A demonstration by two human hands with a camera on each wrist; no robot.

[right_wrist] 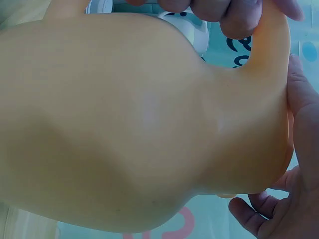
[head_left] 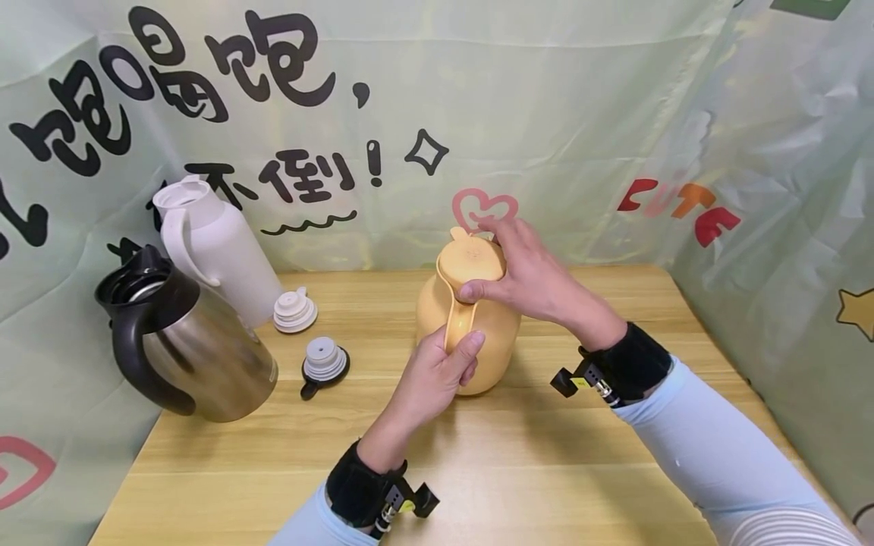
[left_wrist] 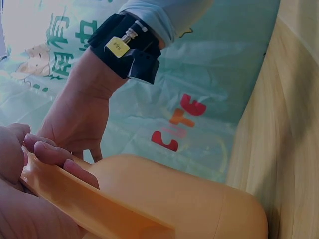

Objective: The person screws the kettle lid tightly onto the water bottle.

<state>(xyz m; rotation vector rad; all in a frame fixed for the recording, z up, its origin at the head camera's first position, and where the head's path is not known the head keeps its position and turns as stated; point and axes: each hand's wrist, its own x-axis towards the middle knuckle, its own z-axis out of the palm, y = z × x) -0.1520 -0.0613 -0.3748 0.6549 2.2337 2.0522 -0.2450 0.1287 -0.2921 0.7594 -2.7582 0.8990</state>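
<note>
A yellow-orange thermos jug stands upright on the table, its round lid seated in the mouth. My left hand grips the jug's handle, fingers curled round it, as the left wrist view also shows. Across the top, my right hand holds the lid by its edge, thumb at the near side and fingers at the far side. In the right wrist view the jug's body fills most of the picture, with the right thumb along the lid end.
On the left stand a steel jug with a black handle and a white jug, both with their mouths uncovered. Two stoppers lie beside them, a white one and a grey one with a black rim. A printed cloth hangs behind the table.
</note>
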